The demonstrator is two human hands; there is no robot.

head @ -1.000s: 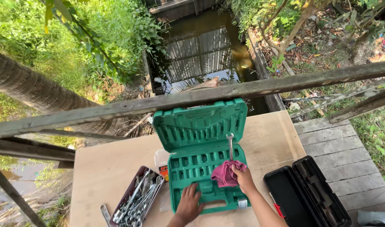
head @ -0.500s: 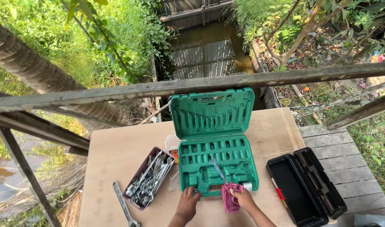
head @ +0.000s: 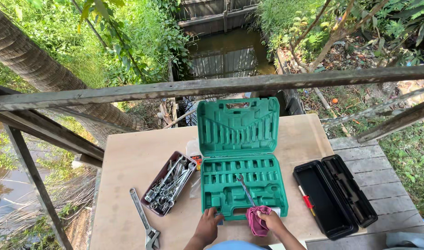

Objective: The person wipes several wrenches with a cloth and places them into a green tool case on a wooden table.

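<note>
An open green tool case [head: 240, 157] lies on the wooden table [head: 133, 157], its lid propped up at the back. My left hand [head: 208, 225] rests on the case's near left edge. My right hand [head: 269, 221] grips a pink cloth [head: 256, 220] wrapped around the near end of a metal wrench [head: 245, 189]. The wrench points away from me, over the case's moulded slots.
A purple tray [head: 170, 183] with several wrenches sits left of the case. An adjustable wrench [head: 144, 221] lies near the table's front left. An open black case [head: 334, 195] lies at the right. A wooden railing [head: 212, 86] crosses behind the table; water and plants lie below.
My right hand, with the cloth and wrench, has drawn back from over the case toward its near edge. The camera has tilted, showing more of the table.
</note>
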